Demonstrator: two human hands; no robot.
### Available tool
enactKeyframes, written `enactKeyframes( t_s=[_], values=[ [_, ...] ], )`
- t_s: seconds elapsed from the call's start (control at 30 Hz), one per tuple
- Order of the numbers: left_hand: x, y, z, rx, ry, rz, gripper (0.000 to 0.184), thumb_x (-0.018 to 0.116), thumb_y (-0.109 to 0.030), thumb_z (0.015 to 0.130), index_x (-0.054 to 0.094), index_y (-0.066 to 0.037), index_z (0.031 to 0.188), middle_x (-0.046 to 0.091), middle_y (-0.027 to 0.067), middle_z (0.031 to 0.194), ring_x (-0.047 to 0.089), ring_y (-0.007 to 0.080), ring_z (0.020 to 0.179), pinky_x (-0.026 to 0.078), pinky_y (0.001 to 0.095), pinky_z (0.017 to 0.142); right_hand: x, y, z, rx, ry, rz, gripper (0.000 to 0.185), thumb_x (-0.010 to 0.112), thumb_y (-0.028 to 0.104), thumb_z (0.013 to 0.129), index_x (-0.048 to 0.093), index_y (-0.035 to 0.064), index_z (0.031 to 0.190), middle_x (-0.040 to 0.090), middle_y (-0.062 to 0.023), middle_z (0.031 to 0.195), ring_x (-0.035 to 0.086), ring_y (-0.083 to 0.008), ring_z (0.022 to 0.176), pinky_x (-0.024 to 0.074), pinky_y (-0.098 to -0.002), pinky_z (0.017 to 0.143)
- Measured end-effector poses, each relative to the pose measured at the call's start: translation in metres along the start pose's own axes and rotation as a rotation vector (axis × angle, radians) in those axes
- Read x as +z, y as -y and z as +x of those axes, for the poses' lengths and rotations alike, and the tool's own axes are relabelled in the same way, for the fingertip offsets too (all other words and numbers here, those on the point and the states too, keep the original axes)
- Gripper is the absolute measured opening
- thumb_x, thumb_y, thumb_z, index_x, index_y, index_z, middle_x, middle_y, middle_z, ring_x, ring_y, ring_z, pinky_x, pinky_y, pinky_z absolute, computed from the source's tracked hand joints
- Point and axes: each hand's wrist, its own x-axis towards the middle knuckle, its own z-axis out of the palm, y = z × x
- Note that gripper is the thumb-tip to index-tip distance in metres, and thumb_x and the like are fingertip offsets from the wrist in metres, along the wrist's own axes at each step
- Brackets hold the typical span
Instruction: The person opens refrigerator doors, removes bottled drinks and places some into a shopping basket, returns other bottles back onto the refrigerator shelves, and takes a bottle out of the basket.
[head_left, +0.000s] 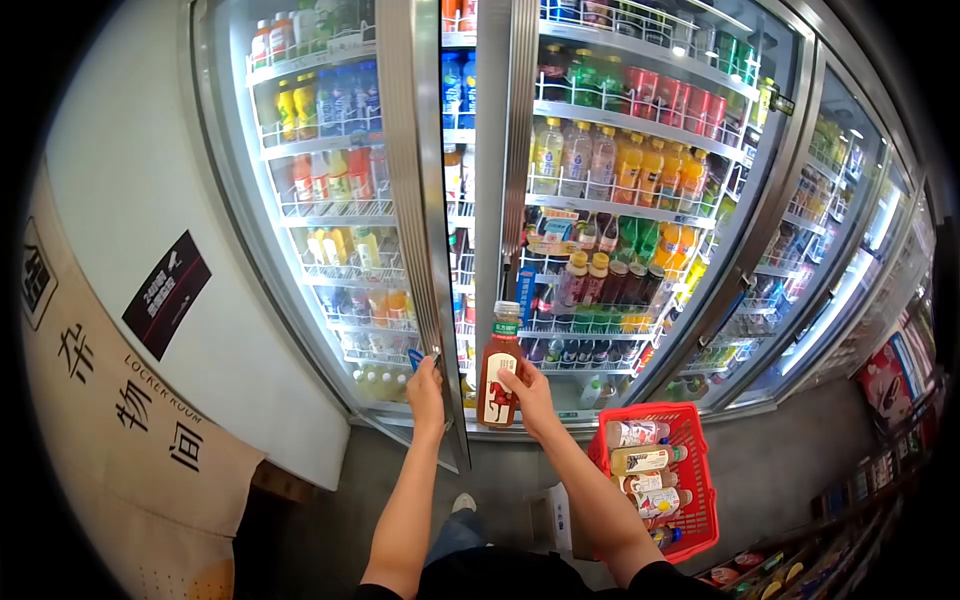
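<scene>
My right hand point(533, 397) is closed around a bottle of reddish-brown tea point(497, 350). It stands nearly upright in front of the cooler shelves, with a pale label, a green neck band and a light cap. My left hand point(425, 398) is wrapped round the edge of a glass cooler door point(428, 250), near a small blue tag. That door stands ajar, its lower corner swung out over the floor. Behind the bottle, shelves hold rows of drinks, among them orange bottles point(628, 167) and red cans point(672, 95).
A red basket point(711, 500) with several bottles lying in it is on the floor at my right. An open cardboard box point(548, 520) lies beside it. More cooler doors point(775, 250) run off to the right. A fabric curtain point(130, 420) hangs at the left.
</scene>
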Motion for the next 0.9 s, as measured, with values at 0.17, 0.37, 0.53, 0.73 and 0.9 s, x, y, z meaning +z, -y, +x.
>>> enactKeyframes(
  t_s=[0.17,0.37,0.53,0.73,0.9],
  values=[
    [-0.040,-0.006,-0.058,0.270,-0.369,0.229,0.029,0.055,-0.024,0.098,0.053,-0.002,0.081,0.049,0.0038,0.080,0.046,0.0161,0.075,0.038,0.0314,0.070,0.014,-0.007,-0.026,0.052,0.073,0.003,0.049,0.074,0.021,0.088,0.054,-0.0003,0.128,0.065,-0.0066,0.114,0.061,-0.0116,0.102,0.0484,-0.0281,0.091],
    [-0.025,-0.023,-0.097,1.125,-0.152,0.771,0.013,0.061,0.000,0.088,0.055,-0.002,0.100,0.056,0.0084,0.092,0.054,0.0237,0.087,0.044,0.0351,0.077,0.016,-0.007,-0.039,0.068,0.109,0.001,0.053,0.072,0.017,0.090,0.049,-0.0025,0.134,0.064,-0.0101,0.118,0.062,-0.0145,0.104,0.0510,-0.0298,0.090],
    [-0.011,-0.004,-0.036,0.270,0.231,0.335,0.027,0.062,-0.016,0.095,0.057,-0.002,0.118,0.061,0.0025,0.093,0.054,0.0093,0.082,0.045,0.0251,0.071,0.012,-0.012,-0.030,0.061,0.111,0.002,0.056,0.072,0.018,0.089,0.048,-0.0034,0.135,0.064,-0.0102,0.118,0.062,-0.0145,0.104,0.0508,-0.0295,0.090],
    [-0.034,-0.010,0.009,-0.246,0.647,0.347,0.051,0.055,-0.033,0.101,0.046,0.000,0.139,0.060,0.0093,0.123,0.056,0.0163,0.114,0.046,0.0304,0.096,0.025,-0.021,-0.011,0.036,0.088,-0.015,0.056,0.071,0.019,0.090,0.048,-0.0022,0.136,0.064,-0.0096,0.118,0.062,-0.0157,0.105,0.0504,-0.0307,0.091],
    [-0.055,-0.029,0.020,-0.139,0.654,0.332,0.052,0.064,-0.023,0.094,0.049,0.001,0.137,0.063,0.0084,0.118,0.061,0.0156,0.103,0.051,0.0298,0.086,0.056,-0.025,0.000,0.108,0.202,-0.054,0.054,0.068,0.020,0.092,0.047,-0.0025,0.136,0.064,-0.0096,0.119,0.062,-0.0141,0.104,0.0513,-0.0294,0.090]
  ],
)
